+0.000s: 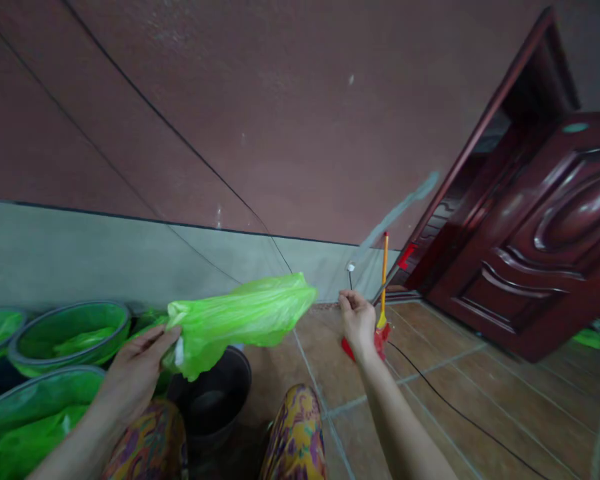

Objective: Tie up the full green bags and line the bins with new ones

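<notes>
My left hand (141, 360) pinches one end of a thin bright green plastic bag (247, 312). The bag stretches out to the right in the air, with its far end loose. A small white patch shows at the pinched end. My right hand (359, 323) is raised to the right of the bag, apart from it, with thumb and fingers drawn together and nothing visible in them. Below the bag, between my knees, stands a dark bucket (213, 400), partly hidden by the bag and my left leg.
Several round baskets lined with green plastic, one being a basket (123, 327), crowd the left side. By the wall (280, 167) are a yellow-handled broom (384, 280) and a red dustpan (349, 349). A black cable (450, 403) crosses the tiled floor (430, 373) before an open door (540, 253).
</notes>
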{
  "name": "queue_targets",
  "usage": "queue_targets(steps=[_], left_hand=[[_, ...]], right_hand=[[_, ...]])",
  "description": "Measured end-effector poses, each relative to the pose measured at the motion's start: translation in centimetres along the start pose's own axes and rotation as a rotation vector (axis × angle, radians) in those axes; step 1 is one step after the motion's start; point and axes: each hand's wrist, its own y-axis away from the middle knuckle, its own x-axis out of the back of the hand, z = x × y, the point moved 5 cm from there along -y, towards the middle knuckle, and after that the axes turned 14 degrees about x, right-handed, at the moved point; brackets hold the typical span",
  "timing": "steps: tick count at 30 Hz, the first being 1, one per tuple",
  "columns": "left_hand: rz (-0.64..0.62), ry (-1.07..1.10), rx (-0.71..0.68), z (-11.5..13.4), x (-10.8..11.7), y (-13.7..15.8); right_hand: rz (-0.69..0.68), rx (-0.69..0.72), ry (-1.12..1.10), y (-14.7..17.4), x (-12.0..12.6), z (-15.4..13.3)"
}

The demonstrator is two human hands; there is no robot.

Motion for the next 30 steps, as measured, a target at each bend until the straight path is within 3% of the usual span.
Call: queue_targets(steps=[2,5,6,9,13,17,22,26,30], left_hand=[[-0.075,-0.031,-0.004,-0.9,-1.3,-0.4],[-0.147,-0.102,-0.048,-2.0,-3.3,-0.3],[-0.167,-0.125,-0.07,-2.2,-3.9,-0.1],[-0.24,-0.205,-0.131,-2.6,-5.3,0.4],[-0.31,-0.337,-0.187,-2.7,-5.7,0.0],[-0.135,-0.572,-0.361,-1.8,-4.2,-1.5],[0.313,-0.952,-0.718,-0.2,-1.9,-2.2],[0.531,-1.183,-0.795,0.4,-1.0,-2.6],[0.619,-1.189,-0.806,1.1,-0.3,-3.3]], right_hand=[[-0.116,0.069,-0.16,2.6,-1.2,-4.3],[-0.569,0.105,-0.351,8.4,-5.5,-10.9],[-0.624,0.122,-0.339,10.1,-6.6,-12.4],[-0.605,0.118,-0.259,12.8,-9.2,-13.8],[-0.581,0.148,-0.232,13.0,-10.3,-12.5],[-0.543,0.243,-0.199,11.7,-8.5,-11.4],[-0.304,0.42,-0.003,9.1,-3.6,-10.0],[-0.212,0.561,0.221,7.5,0.0,-9.4],[-0.162,0.626,0.389,6.7,2.4,-9.2]])
